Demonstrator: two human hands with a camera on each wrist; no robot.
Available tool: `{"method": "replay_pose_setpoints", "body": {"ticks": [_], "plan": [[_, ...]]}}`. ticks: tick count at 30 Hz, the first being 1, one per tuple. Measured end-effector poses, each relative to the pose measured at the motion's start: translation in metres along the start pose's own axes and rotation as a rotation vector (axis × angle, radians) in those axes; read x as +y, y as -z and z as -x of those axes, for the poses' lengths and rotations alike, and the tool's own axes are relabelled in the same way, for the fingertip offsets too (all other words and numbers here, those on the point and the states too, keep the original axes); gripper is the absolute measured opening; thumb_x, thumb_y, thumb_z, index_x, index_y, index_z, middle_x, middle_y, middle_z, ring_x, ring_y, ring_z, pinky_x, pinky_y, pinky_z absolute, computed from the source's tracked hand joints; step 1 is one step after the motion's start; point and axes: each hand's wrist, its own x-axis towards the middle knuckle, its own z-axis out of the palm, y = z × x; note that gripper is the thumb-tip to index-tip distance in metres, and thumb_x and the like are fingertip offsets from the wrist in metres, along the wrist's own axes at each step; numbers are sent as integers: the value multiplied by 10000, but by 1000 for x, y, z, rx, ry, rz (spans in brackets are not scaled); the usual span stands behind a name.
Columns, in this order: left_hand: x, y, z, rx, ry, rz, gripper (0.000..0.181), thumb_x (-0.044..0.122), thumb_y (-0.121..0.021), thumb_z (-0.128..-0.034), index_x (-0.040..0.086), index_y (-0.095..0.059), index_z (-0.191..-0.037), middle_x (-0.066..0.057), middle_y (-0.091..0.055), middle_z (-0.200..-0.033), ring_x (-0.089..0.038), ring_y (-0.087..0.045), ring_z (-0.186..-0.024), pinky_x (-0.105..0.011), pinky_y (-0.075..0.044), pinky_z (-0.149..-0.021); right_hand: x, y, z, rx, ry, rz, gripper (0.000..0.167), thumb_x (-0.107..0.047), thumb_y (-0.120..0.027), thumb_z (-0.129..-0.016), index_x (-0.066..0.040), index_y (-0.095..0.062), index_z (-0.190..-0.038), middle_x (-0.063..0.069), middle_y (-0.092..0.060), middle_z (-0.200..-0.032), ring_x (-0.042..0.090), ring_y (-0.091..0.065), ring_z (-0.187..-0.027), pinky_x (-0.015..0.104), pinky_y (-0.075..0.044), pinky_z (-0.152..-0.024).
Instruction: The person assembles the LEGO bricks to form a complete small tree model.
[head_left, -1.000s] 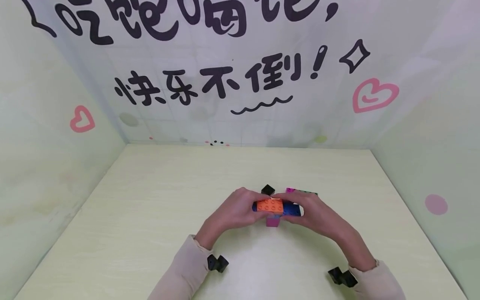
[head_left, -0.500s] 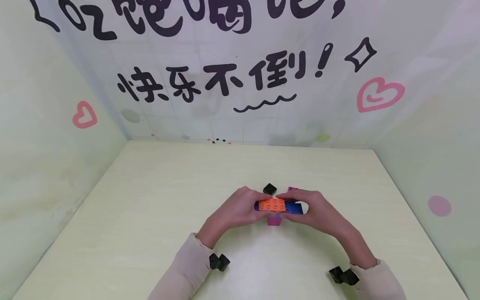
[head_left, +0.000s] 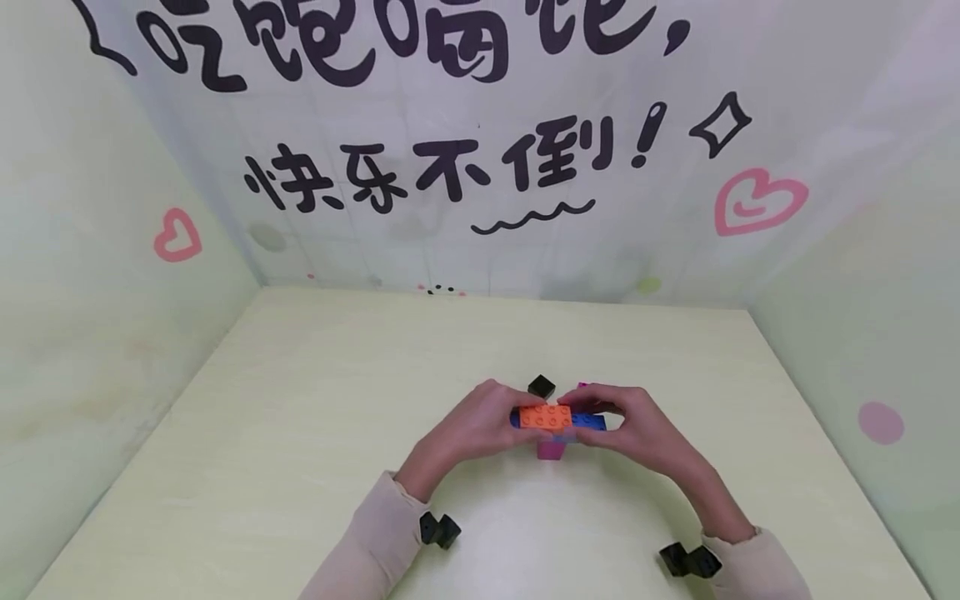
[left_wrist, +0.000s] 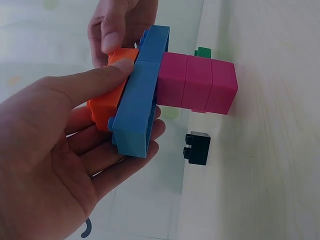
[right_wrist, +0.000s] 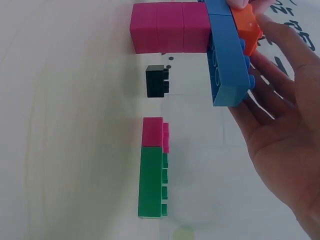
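An orange studded brick (head_left: pixel 546 417) sits on a bar of blue bricks (right_wrist: pixel 231 65), which lies across the top of a magenta three-brick column (left_wrist: pixel 197 82) standing on the table. My left hand (head_left: pixel 480 421) grips the orange brick's left part, thumb on the near side and fingers beyond, some along the blue bar. From the other end my right hand (head_left: pixel 626 421) pinches at the orange brick's right end. Its thumb and forefinger arch over the blue bar's right part, which shows between them. Finger contact on the far side is partly hidden.
A small black brick (right_wrist: pixel 155 81) lies on the table behind the build. To its right, a magenta brick (right_wrist: pixel 152 131) adjoins a long green brick (right_wrist: pixel 151 182); in the head view my right hand mostly covers them. Printed walls (head_left: pixel 480 258) enclose the table.
The head view shifts slightly. Both hands stay at the build; my right fingertips move a little to the right along it, and the blue bar's studs show more clearly.
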Motion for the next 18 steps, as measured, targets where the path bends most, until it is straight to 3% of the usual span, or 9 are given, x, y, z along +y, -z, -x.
{"method": "replay_pose_setpoints", "body": {"ticks": [2,9,13,18], "plan": [[-1,0,1,7,5,28,381,305,-800,-835,110,-725,-1155,81,-690,-963,-35,-558,-733,-170,-466,-663,1,-1,0,7,4,-18,333,-140,-794,-835,-182,-687,-1148,-50,-670,-1066,165,-664,-948,380,-537,-839],[-12,-4,1,82,-48,214,399,344,-808,-816,144,-734,-1152,107,-701,-1056,4,-621,-899,-207,-513,-771,-34,-1,0,15,23,-26,280,25,-763,-822,-35,-686,-1084,71,-662,-999,245,-673,-904,405,-548,-802],[-13,-5,0,99,-37,251,329,292,-809,-823,148,-758,-1114,94,-716,-1013,12,-631,-842,-198,-521,-715,-33,0,-2,7,74,-32,257,29,-758,-826,-37,-678,-1061,69,-657,-978,216,-659,-880,432,-548,-784],[-13,-5,-1,93,-19,271,303,255,-812,-824,145,-762,-1103,89,-718,-999,7,-636,-816,-208,-525,-706,-31,0,-3,0,76,-67,236,35,-745,-836,-35,-672,-1050,80,-652,-980,217,-637,-871,428,-544,-781]]}}
